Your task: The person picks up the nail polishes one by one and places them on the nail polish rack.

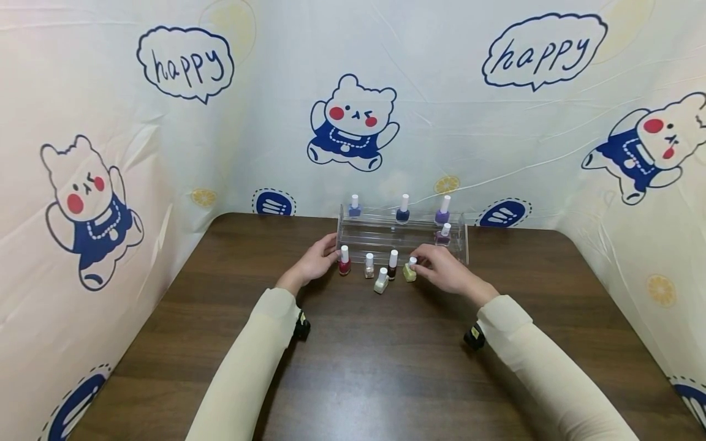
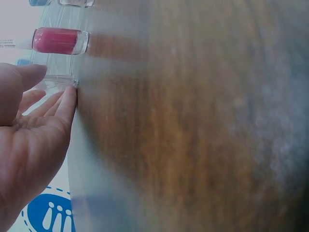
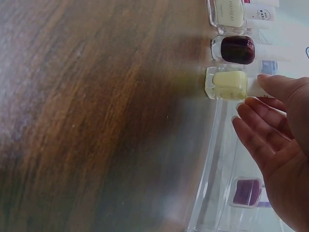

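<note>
1. Yellow bottle (image 1: 409, 273): just right of centre in the head view, by the front edge of the clear rack (image 1: 369, 237). Whether its base bears on the table (image 1: 353, 367) or is just off it, cannot tell.
2. Neighbours: dark bottle (image 1: 392, 269) just to its left, pale bottle (image 1: 380, 283) lower in the frame, red bottle (image 1: 344, 264) at the rack's left end.
3. Handling, my judgement: a grip on the cap (image 3: 256, 87) leaves the glass free, but the weight hangs below, so a firm, level pinch should limit swing. Any lift is best straight up first, clear of the dark bottle. Light contact at the rack should steady it; a hard push could slide it and upset the bottles on it.
4. Right hand (image 1: 445, 268): thumb and forefinger nearly closed, pinching the cap; the other fingers extend loosely beside it, right edge of the right wrist view.
5. Left hand (image 1: 316, 260): fingers mostly extended, thumb apart, fingertips touching the rack's left end. It grips no bottle.
</note>
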Demonstrator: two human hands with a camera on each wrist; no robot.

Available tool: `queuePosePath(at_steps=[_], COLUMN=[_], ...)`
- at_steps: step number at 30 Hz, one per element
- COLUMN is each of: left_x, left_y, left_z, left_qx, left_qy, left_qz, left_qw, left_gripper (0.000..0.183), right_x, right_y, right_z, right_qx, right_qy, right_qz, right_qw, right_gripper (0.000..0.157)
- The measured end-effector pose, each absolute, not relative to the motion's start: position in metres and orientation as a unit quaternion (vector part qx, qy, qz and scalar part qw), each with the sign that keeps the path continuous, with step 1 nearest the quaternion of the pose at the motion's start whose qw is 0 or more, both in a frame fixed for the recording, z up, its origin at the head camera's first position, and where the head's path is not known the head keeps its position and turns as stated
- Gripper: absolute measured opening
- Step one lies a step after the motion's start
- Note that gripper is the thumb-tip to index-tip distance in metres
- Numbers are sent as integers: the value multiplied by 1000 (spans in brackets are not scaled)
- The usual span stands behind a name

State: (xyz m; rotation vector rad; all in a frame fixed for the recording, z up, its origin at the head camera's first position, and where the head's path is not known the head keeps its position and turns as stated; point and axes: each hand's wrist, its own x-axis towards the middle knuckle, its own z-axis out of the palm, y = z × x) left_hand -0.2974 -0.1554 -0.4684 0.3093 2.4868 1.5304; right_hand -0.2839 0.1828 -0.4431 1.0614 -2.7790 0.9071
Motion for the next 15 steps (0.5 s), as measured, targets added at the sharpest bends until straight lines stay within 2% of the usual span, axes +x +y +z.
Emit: queuePosePath(at_steps=[15], left_x=[-301], left_y=[-156], left_z=[-472], left_qx=[95], left_qy=[842], left_qz=[520], left_qw=[104], left_gripper=[56], right_x=[-283], right_y=[183], right_z=[-441], right_qx=[328], right_qy=[-898], right_qz=[294], right_qw=[13], right_gripper=[8])
